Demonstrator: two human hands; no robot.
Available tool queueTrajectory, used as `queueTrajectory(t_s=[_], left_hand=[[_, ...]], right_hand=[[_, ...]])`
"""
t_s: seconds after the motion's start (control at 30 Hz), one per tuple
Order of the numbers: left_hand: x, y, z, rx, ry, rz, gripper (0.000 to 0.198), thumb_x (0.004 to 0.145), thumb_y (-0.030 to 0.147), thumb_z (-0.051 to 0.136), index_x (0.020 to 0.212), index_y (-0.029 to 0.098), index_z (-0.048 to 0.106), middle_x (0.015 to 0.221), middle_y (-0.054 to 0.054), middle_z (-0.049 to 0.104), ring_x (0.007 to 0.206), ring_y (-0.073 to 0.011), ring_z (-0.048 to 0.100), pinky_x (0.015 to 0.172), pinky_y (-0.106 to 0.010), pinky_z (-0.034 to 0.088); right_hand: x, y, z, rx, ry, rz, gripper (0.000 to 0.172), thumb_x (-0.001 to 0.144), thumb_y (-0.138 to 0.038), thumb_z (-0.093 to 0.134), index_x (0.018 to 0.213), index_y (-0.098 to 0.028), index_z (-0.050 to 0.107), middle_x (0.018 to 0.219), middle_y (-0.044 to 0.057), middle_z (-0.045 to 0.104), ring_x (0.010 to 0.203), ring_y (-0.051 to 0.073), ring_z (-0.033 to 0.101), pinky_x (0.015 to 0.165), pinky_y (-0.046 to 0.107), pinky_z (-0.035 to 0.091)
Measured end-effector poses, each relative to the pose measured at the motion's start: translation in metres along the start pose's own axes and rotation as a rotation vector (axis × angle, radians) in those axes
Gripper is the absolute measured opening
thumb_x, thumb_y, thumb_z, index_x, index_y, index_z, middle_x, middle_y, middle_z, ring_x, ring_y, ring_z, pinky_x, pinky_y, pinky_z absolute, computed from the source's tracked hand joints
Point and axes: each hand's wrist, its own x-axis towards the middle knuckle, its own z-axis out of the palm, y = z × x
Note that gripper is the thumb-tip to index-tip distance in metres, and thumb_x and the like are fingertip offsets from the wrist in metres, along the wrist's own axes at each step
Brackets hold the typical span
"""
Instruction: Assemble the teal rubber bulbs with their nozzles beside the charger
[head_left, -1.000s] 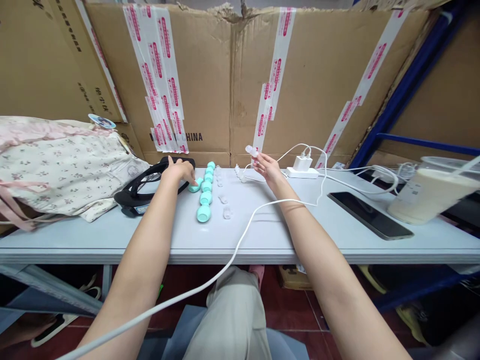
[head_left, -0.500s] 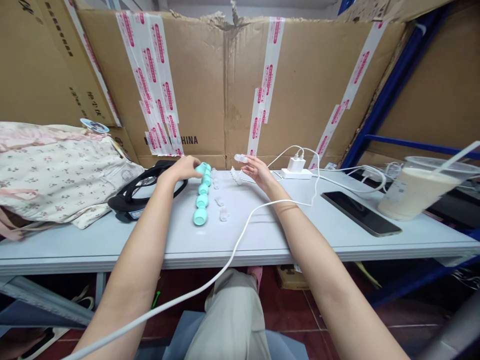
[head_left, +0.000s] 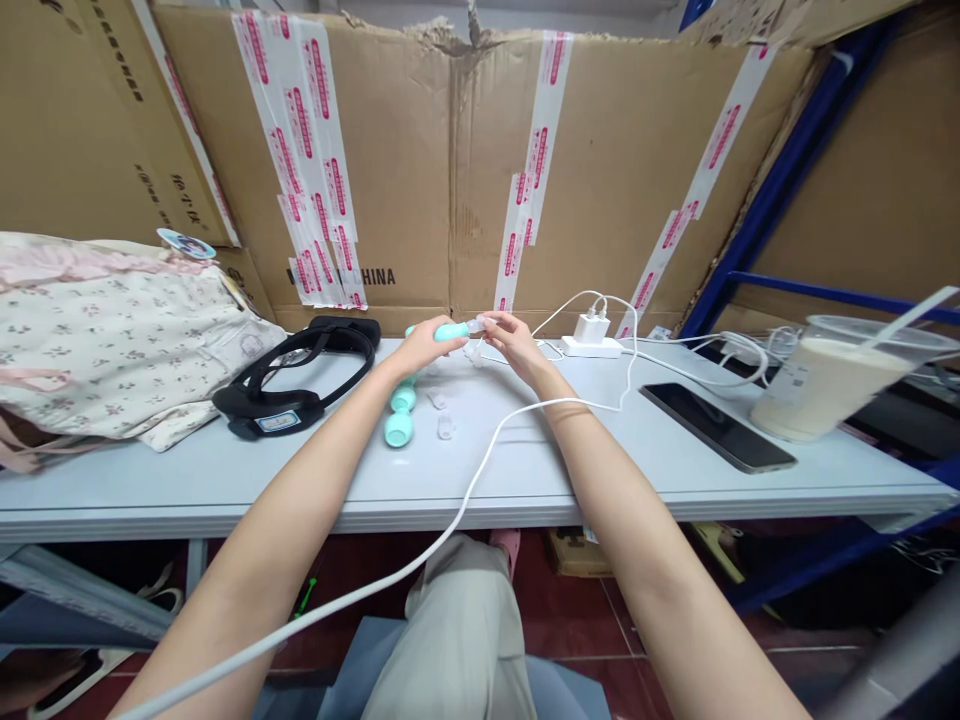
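Observation:
My left hand (head_left: 425,344) is closed round a small teal piece (head_left: 451,331), held above the table's far side. My right hand (head_left: 510,338) pinches a small clear cap (head_left: 475,326) right against the end of that teal piece. Below the hands a short row of teal pieces (head_left: 399,418) lies on the grey table (head_left: 225,470). A few loose clear caps (head_left: 444,427) lie beside the row.
A black headset (head_left: 289,388) lies left of the row, next to a floral cloth bag (head_left: 105,335). A white charger (head_left: 592,333) with cables, a dark phone (head_left: 716,427) and a milky drink cup (head_left: 840,385) stand on the right. Taped cardboard walls the back.
My left hand picked up a teal piece from beside the row and carried it right. My right hand brought its clear cap left, so both now meet.

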Motion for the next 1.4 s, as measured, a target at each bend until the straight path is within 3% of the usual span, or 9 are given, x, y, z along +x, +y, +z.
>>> queueTrajectory(t_s=[0.17,0.37,0.8,1.17,1.3,1.4], left_hand=[[-0.002,0.004,0.0,0.023,0.078,0.044,0.042,0.075,0.057,0.057,0.078,0.016,0.063,0.058,0.001,0.06,0.058,-0.0129,0.057,0.064,-0.024,0.044],[-0.002,0.015,-0.003,0.151,0.157,0.079,0.043,0.075,0.054,0.059,0.086,0.014,0.069,0.073,-0.002,0.068,0.07,-0.0151,0.059,0.069,-0.024,0.042],[-0.005,0.023,0.002,0.512,0.091,-0.006,0.046,0.078,0.059,0.056,0.099,0.021,0.07,0.102,-0.01,0.069,0.101,-0.028,0.06,0.084,-0.033,0.041],[-0.004,0.023,0.006,0.539,0.164,-0.065,0.052,0.075,0.065,0.055,0.097,0.021,0.07,0.096,-0.011,0.07,0.099,-0.0313,0.061,0.084,-0.036,0.041],[-0.003,0.021,0.003,0.337,0.221,-0.011,0.057,0.081,0.068,0.043,0.107,0.023,0.065,0.109,-0.008,0.067,0.107,-0.0271,0.058,0.092,-0.035,0.041],[0.003,0.016,0.004,0.131,0.201,-0.005,0.068,0.088,0.068,0.017,0.135,0.025,0.041,0.133,-0.008,0.053,0.122,-0.0221,0.05,0.1,-0.035,0.038]], right_hand=[[0.002,-0.002,0.003,-0.118,-0.006,-0.061,0.044,0.052,-0.05,0.081,0.082,-0.02,0.067,0.075,-0.001,0.064,0.069,0.011,0.056,0.071,0.027,0.049],[0.005,-0.01,0.004,-0.273,-0.046,-0.161,0.042,0.057,-0.051,0.078,0.081,-0.017,0.07,0.069,0.0,0.064,0.062,0.01,0.053,0.062,0.026,0.048],[0.003,-0.019,0.004,-0.435,-0.145,-0.17,0.03,0.057,-0.042,0.078,0.071,-0.015,0.073,0.063,0.001,0.063,0.052,0.009,0.051,0.053,0.024,0.046],[0.006,-0.009,0.012,-0.349,-0.086,-0.112,0.03,0.058,-0.038,0.078,0.074,-0.014,0.073,0.058,-0.001,0.061,0.057,0.012,0.058,0.062,0.028,0.053],[0.0,-0.015,0.022,-0.292,-0.008,-0.143,0.043,0.064,-0.041,0.075,0.101,-0.019,0.071,0.078,0.002,0.067,0.076,0.017,0.064,0.072,0.032,0.056],[-0.006,-0.018,0.03,-0.314,0.097,-0.252,0.067,0.067,-0.042,0.074,0.129,-0.03,0.053,0.114,0.004,0.065,0.109,0.022,0.058,0.091,0.036,0.051]])
